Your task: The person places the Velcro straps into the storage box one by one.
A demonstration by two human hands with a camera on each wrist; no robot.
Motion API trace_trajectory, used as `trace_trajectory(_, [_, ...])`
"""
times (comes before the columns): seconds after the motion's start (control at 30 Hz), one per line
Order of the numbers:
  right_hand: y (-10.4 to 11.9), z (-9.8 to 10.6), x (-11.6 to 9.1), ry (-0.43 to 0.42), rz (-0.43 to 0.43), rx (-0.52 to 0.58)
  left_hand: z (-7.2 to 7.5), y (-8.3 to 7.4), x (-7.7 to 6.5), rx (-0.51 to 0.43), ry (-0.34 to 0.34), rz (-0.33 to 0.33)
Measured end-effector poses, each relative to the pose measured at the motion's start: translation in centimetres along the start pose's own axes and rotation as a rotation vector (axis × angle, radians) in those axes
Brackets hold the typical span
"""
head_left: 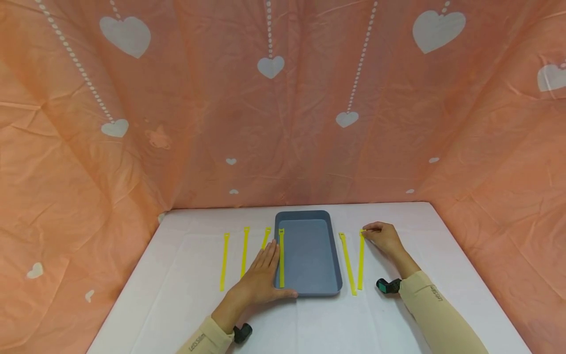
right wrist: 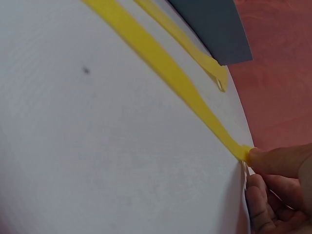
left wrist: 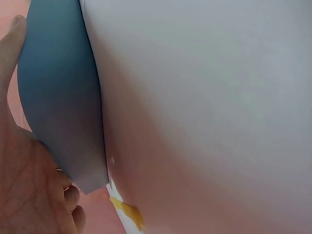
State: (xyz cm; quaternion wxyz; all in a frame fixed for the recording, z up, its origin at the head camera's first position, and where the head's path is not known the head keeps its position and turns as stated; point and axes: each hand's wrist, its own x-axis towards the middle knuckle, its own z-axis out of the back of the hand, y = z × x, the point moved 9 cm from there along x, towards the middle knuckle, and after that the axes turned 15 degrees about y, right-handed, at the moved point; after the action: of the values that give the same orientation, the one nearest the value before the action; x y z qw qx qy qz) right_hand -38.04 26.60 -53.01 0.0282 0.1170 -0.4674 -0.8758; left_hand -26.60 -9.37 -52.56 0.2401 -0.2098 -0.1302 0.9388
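Note:
My left hand (head_left: 260, 281) lies along the left side of a shallow blue-grey tray (head_left: 311, 255), fingers straight, thumb spread along the front edge. In the left wrist view the tray's outer wall (left wrist: 61, 97) fits against that hand's palm side. One yellow cable tie (head_left: 281, 263), a flat strap with a slotted head, lies lengthwise inside the tray by its left wall. To the right of the tray, my right hand (head_left: 386, 241) pinches the slotted head end of another yellow cable tie (right wrist: 161, 68) between thumb and fingers. The rest of this strap stretches toward me.
Just right of the tray, a yellow cable tie (head_left: 348, 265) lies on the white tablecloth (head_left: 177, 314). Left of it are more ties: the outermost (head_left: 224, 263), a middle one (head_left: 245, 250) and one (head_left: 266, 237) partly behind my left hand. An orange curtain (head_left: 287, 137) encloses the table.

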Motion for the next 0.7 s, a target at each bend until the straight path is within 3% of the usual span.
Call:
trace_trajectory(0.33, [0.0,0.1,0.0,-0.001,0.012,0.000,0.3,0.0,-0.2,0.005,0.001,-0.007])
trace_trajectory(0.7, [-1.1,0.0,0.1,0.044,-0.054,0.066,0.2,0.0,0.0,-0.006,0.003,-0.009])
